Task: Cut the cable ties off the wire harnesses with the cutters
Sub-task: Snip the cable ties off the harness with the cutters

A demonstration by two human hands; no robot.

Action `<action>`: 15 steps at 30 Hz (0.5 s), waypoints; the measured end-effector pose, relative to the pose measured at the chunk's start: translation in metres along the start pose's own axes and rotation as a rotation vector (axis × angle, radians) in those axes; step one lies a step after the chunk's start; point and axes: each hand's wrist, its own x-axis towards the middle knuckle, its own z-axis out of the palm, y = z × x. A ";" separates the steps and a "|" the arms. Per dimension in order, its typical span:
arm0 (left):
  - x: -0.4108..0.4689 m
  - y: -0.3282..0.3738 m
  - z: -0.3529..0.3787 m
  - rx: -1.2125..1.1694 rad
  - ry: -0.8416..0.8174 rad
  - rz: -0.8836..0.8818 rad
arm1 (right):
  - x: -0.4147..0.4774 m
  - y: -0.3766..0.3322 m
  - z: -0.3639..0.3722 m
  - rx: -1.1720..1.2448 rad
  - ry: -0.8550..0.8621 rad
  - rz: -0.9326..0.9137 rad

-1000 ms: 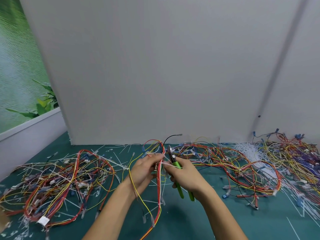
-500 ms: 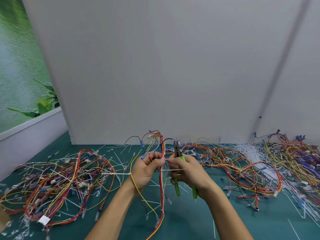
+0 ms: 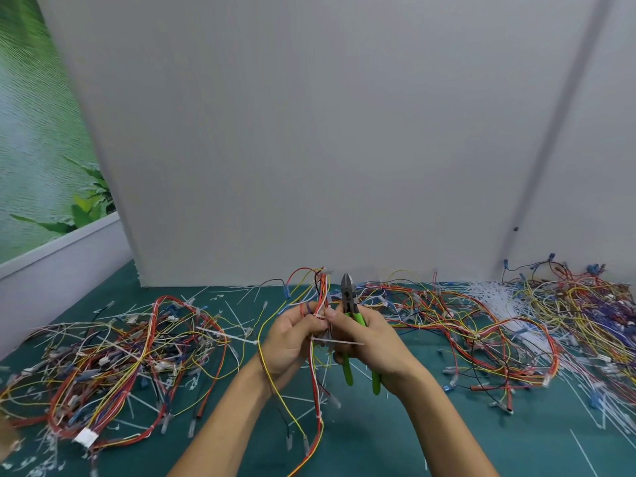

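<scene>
Wire harness (image 3: 320, 294) gripped upright in curled left hand (image 3: 292, 335), above green mat (image 3: 378, 442). Cutters (image 3: 349, 297) clasped by right hand (image 3: 375, 342), fingers wrapped round the handles (tips up), just beside harness; white cable tie (image 3: 344, 342) seen between hands.

The cutters (image 3: 348, 299), with green handles and a grey head, stand tip up. Just left of them a harness (image 3: 320, 294) of red, yellow and white wires hangs down; a white tie (image 3: 346, 343) sticks out sideways from it. Other harnesses (image 3: 137, 359) lie tangled on the surface (image 3: 378, 449).
</scene>
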 end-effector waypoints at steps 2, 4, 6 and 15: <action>-0.001 0.000 0.001 -0.031 -0.028 -0.012 | 0.000 0.001 0.001 0.027 0.002 0.008; -0.002 0.001 0.001 -0.044 -0.051 -0.015 | 0.000 0.002 0.002 0.051 -0.006 0.009; -0.002 0.002 0.000 -0.039 -0.068 -0.014 | 0.001 0.003 0.003 0.062 -0.015 0.008; -0.004 0.012 -0.002 0.103 -0.101 0.036 | 0.001 0.000 -0.004 0.024 -0.053 -0.027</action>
